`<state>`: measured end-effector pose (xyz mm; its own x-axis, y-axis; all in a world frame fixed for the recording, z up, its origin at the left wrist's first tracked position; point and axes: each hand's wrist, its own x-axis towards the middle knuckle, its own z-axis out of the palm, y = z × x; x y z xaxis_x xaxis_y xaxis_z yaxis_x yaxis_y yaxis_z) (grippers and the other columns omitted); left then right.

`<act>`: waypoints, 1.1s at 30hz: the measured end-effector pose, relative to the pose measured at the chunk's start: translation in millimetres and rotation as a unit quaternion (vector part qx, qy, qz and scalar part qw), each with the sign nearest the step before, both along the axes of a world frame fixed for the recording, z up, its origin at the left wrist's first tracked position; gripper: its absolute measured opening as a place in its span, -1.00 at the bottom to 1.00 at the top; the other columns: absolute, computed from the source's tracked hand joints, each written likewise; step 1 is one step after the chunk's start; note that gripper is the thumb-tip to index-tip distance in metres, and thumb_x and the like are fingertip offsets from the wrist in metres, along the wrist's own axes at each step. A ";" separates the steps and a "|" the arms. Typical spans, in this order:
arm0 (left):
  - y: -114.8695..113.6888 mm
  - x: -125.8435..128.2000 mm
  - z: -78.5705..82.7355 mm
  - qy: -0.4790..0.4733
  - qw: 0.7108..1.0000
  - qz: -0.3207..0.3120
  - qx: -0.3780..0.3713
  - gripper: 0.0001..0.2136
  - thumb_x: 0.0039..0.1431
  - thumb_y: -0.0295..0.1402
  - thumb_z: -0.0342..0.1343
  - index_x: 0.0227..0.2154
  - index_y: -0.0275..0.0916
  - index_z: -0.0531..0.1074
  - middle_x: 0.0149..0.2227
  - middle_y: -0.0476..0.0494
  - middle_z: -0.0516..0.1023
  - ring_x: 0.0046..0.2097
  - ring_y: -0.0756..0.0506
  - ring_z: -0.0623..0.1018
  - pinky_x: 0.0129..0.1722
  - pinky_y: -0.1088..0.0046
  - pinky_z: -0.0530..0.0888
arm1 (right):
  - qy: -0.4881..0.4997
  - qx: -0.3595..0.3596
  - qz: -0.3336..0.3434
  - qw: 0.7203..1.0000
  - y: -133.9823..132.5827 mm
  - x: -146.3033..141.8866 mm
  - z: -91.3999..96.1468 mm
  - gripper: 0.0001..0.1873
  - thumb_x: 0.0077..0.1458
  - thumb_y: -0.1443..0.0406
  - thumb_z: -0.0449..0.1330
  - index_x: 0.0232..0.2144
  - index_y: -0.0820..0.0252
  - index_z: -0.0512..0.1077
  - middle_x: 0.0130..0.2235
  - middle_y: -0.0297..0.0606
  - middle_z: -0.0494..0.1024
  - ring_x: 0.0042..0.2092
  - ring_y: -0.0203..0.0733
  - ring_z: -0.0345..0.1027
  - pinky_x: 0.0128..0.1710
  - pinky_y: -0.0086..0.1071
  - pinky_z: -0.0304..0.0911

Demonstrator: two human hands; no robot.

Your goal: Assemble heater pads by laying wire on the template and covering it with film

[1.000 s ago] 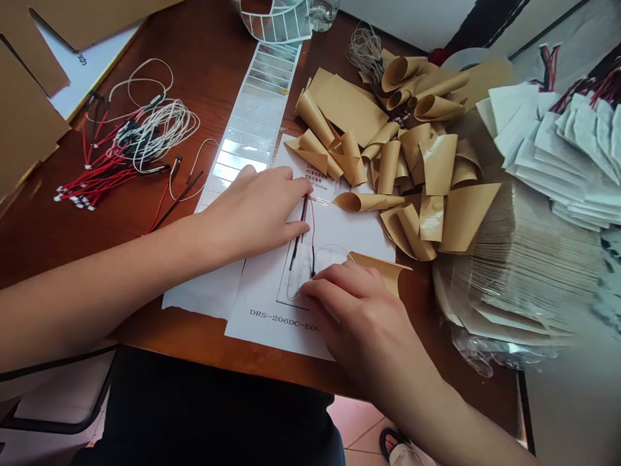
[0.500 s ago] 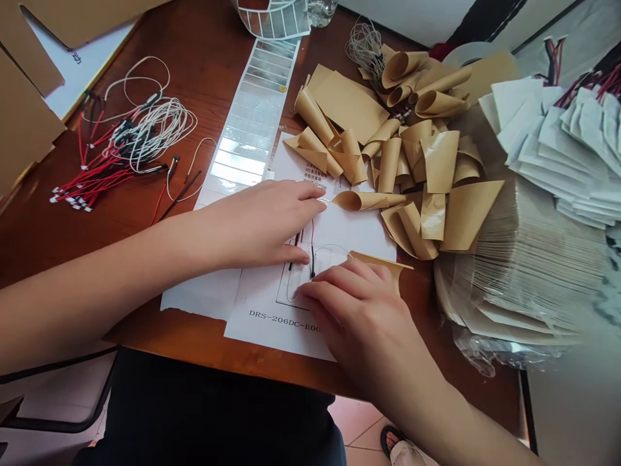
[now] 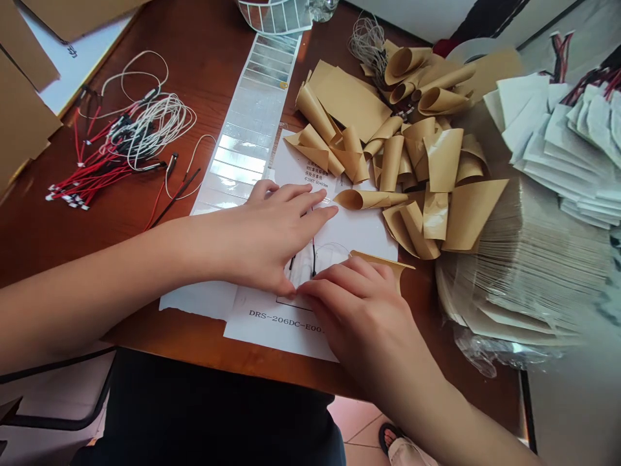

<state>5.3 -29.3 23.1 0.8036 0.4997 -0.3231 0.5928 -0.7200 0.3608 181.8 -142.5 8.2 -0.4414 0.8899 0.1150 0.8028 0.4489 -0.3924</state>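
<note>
My left hand [image 3: 276, 236] lies palm down with fingers spread over a printed white sheet [image 3: 272, 329], its thumb beside the right fingertips. Closed in a pinch, my right hand [image 3: 366, 298] presses its thumb and fingertips low on the sheet's drawn rectangle; what is between them is hidden. Between the hands a clear film piece [image 3: 301, 268] lies on the drawing, with a thin red-and-black wire [image 3: 314, 262] running across it. A curled tan paper piece [image 3: 383, 260] sits just behind the right hand.
A strip of clear labels [image 3: 240, 155] runs back from under my left arm. Red and white wires [image 3: 145, 133] lie to the left. Curled tan papers [image 3: 391, 162] heap at the right, beside a wrapped stack of pale sheets [image 3: 538, 259] and white pouches [image 3: 548, 129].
My left hand has spread its fingers wider, and its thumb has slid down toward the right fingertips, covering more of the drawing. My right hand has stayed nearly still.
</note>
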 end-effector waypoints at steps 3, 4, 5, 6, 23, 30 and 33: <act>0.6 -0.9 -1.1 -0.003 1.000 -0.001 0.001 0.04 -0.01 -0.11 0.32 0.47 -0.25 -0.09 0.53 -0.41 -0.16 0.52 -0.44 -0.09 0.40 -0.15 -0.02 | 0.003 0.003 0.003 1.000 -0.1 -0.5 0.0 -0.84 0.22 0.50 0.25 -0.32 0.18 0.58 -0.38 -0.34 0.56 -0.28 -0.18 0.25 -0.24 -0.25 0.03; 0.5 -1.2 -1.5 -0.007 1.000 -0.001 0.003 0.04 0.00 -0.11 0.31 0.47 -0.25 -0.09 0.53 -0.41 -0.15 0.51 -0.44 -0.08 0.40 -0.14 -0.02 | 0.003 0.003 0.004 1.000 0.0 -0.8 0.0 -0.84 0.22 0.50 0.25 -0.32 0.19 0.58 -0.38 -0.34 0.56 -0.28 -0.18 0.25 -0.24 -0.25 0.04; 0.2 -1.5 -1.9 -0.010 1.000 -0.002 0.005 0.04 0.01 -0.10 0.31 0.47 -0.25 -0.10 0.53 -0.41 -0.14 0.51 -0.44 -0.08 0.40 -0.13 -0.01 | 0.002 0.003 0.004 1.000 0.1 -1.0 -0.1 -0.84 0.22 0.50 0.25 -0.32 0.19 0.58 -0.37 -0.33 0.56 -0.28 -0.18 0.25 -0.25 -0.26 0.04; -0.2 -1.6 -2.3 -0.014 1.000 -0.002 0.009 0.04 0.01 -0.10 0.31 0.47 -0.25 -0.10 0.53 -0.41 -0.13 0.51 -0.44 -0.08 0.40 -0.12 -0.01 | 0.001 0.002 0.003 1.000 0.2 -1.2 -0.4 -0.84 0.22 0.50 0.25 -0.33 0.19 0.57 -0.37 -0.33 0.56 -0.28 -0.18 0.25 -0.25 -0.26 0.04; -5.0 0.5 -5.2 -0.025 1.000 0.010 0.006 0.04 -0.04 -0.08 0.33 0.46 -0.24 -0.04 0.53 -0.44 -0.14 0.51 -0.46 -0.09 0.37 -0.22 -0.04 | -0.016 -0.020 -0.001 1.000 3.6 2.9 3.6 -0.78 0.33 0.43 0.14 -0.29 0.10 0.56 -0.32 -0.31 0.60 -0.24 -0.18 0.32 -0.17 -0.24 0.07; -3.5 -0.2 -5.8 -0.018 1.000 0.011 -0.001 0.04 -0.04 -0.04 0.33 0.46 -0.20 -0.04 0.54 -0.39 -0.17 0.51 -0.45 -0.11 0.38 -0.23 -0.07 | -0.027 -0.026 -0.008 0.999 7.2 4.0 10.3 -0.78 0.36 0.35 0.12 -0.29 0.12 0.56 -0.36 -0.29 0.59 -0.23 -0.14 0.30 -0.16 -0.22 0.05; -2.0 -1.7 -5.2 -0.016 1.000 0.002 -0.002 0.01 0.00 -0.03 0.31 0.45 -0.19 -0.02 0.54 -0.39 -0.19 0.52 -0.44 -0.13 0.39 -0.23 -0.07 | -0.019 -0.022 -0.008 1.000 7.2 3.1 10.5 -0.76 0.38 0.33 0.10 -0.29 0.12 0.55 -0.37 -0.29 0.57 -0.24 -0.14 0.29 -0.18 -0.23 0.05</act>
